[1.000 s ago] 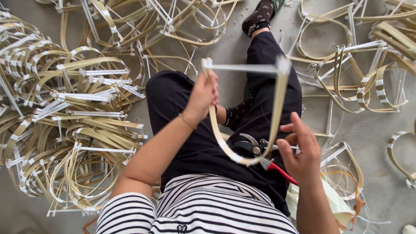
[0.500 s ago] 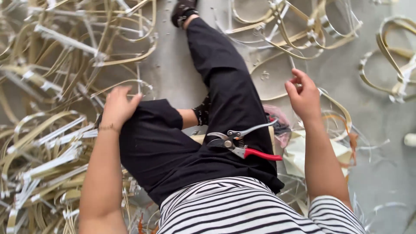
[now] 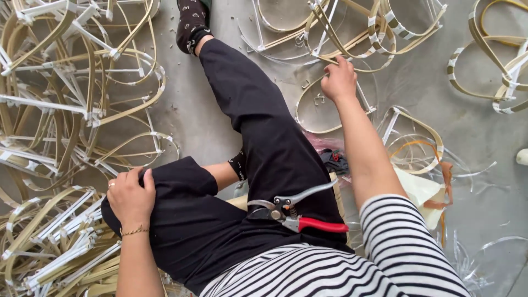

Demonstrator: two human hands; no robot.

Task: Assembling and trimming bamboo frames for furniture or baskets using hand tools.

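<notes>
Right hand (image 3: 338,80) closed on a bent bamboo frame (image 3: 330,104), fingertips hidden, left hand (image 3: 130,195) flat on knee, empty, pruning shears (image 3: 297,214) in lap, frame pile (image 3: 60,110) cut off at left.

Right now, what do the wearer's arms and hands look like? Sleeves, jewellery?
Both arms bare below short black-and-white striped sleeves. Left hand has a ring on one finger and a thin gold chain bracelet at the wrist. Right hand shows no jewellery.

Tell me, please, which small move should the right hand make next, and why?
Probably close the fingers and lift one frame toward the lap. The right hand is stretched out onto the bent bamboo-strip frames on the floor, while the left hand rests empty on the knee and the red-handled pruning shears lie unused on the lap.
</notes>
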